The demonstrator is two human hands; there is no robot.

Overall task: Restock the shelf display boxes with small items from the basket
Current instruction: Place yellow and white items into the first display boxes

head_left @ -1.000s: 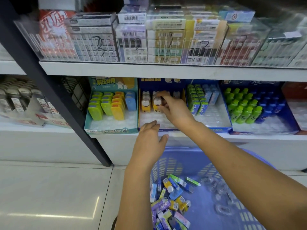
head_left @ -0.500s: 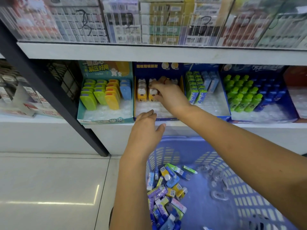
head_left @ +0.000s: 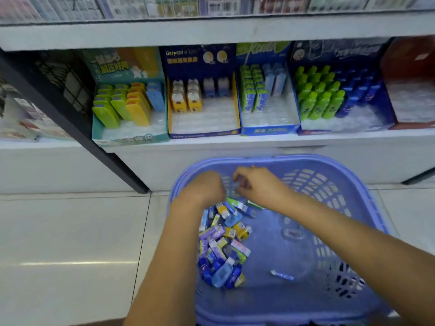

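One lilac basket (head_left: 367,208) is seen in the lower middle of the frame, below the front edge of the shelf (head_left: 259,141). Its walls are of slotted plastic and its rim is rounded. A heap of small items (head_left: 223,245), too many to be counted, is piled against its wall toward the frame's left: little blocky packs in blue, purple, yellow and green. One more blue pack (head_left: 282,276) lies alone, well apart from the heap, and much of the basket's bottom toward the frame's right is left bare.

Two hands are held near each other over the basket's far end. The left hand (head_left: 202,188) is turned knuckles up, its fingers curled under and hidden; whether anything is grasped cannot be told. The fingers of the right hand (head_left: 261,184) are curled too, with a pale blur at their tips, and a grasp cannot be confirmed.

Five display boxes (head_left: 270,131) are lined edge to edge on the shelf, of printed card with low front lips and clear moulded trays. In the navy box (head_left: 204,135), four columns of bear-shaped pieces are stood at the back, two yellow and two grey-blue; the tray's front rows show bare plastic.
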